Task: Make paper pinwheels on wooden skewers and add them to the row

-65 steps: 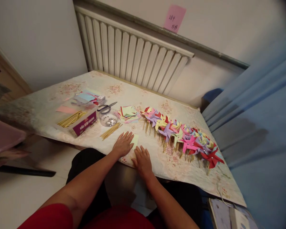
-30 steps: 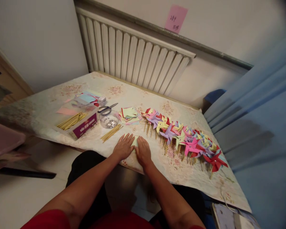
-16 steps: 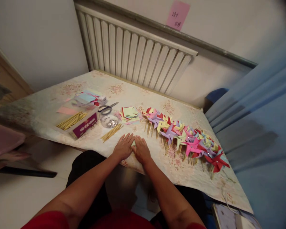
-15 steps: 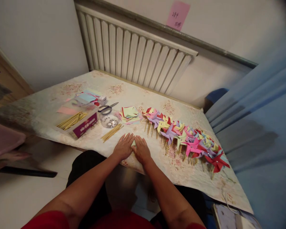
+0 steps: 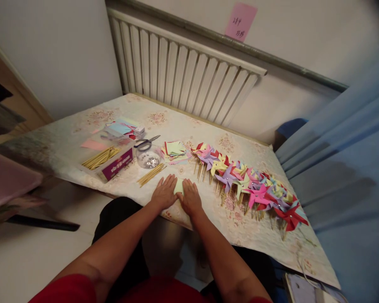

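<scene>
Both hands flat on the table, palms down, fingers spread, nothing gripped. Left hand (image 5: 164, 193) and right hand (image 5: 190, 198) sit side by side, pressing a pale green paper (image 5: 178, 185) between them; only a sliver of it shows btwn the thumbs and index fingers, the rest is under the hands. Paper lies on the tablecloth (image 5: 208, 214) near the front edge.

Just beyond the left hand: a loose bunch of sticks (image 5: 150, 174), angled. Behind that, a clear bowl (image 5: 148, 159) w/ shiny bits inside, scissors (image 5: 147, 143) touching its far side. Left of the bowl, a box (image 5: 109, 162) w/ more sticks in it and a purple label on its front. Coloured sheets (image 5: 121, 127) further back.

Beyond the hands, a stack of cut squares (image 5: 174, 149). To the right, a long row of pinwheels (image 5: 246, 183) on sticks, running diagonally twd the right table edge, overlapping each other. Radiator (image 5: 183, 80) on the wall behind, pink note (image 5: 241, 22) above it.
</scene>
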Available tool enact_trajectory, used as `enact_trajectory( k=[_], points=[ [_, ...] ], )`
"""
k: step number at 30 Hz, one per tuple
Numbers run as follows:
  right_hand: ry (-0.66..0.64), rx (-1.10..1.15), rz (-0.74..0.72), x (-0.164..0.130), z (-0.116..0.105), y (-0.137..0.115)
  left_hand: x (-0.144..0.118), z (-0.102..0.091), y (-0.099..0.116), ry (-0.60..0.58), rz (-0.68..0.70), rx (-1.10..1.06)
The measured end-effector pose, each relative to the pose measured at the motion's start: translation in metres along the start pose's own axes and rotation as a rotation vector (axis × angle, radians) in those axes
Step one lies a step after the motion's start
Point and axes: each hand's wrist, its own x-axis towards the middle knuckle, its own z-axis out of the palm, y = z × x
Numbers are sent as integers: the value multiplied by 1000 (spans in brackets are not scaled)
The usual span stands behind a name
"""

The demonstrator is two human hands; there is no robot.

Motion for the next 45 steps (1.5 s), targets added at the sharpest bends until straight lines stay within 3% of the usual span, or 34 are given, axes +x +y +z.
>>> enact_trajectory(
  k=[13, 20, 23, 33, 45],
  points=[
    [29, -6, 56, -2, -1, -2, 1, -4, 1, -30, -66, 21],
    [155, 71, 129, -12, 2, 7, -1, -3, -3, -7, -75, -12],
    [180, 77, 85, -21, -2, 7, -7, -8, -5, -6, -89, -16],
    [-19, -50, -154, -40, -21, -12, -30, -15, -11, 41, -91, -36],
    [-61, -96, -102, -56, -21, -16, -33, -15, -10, 28, -110, -12]
  ],
)
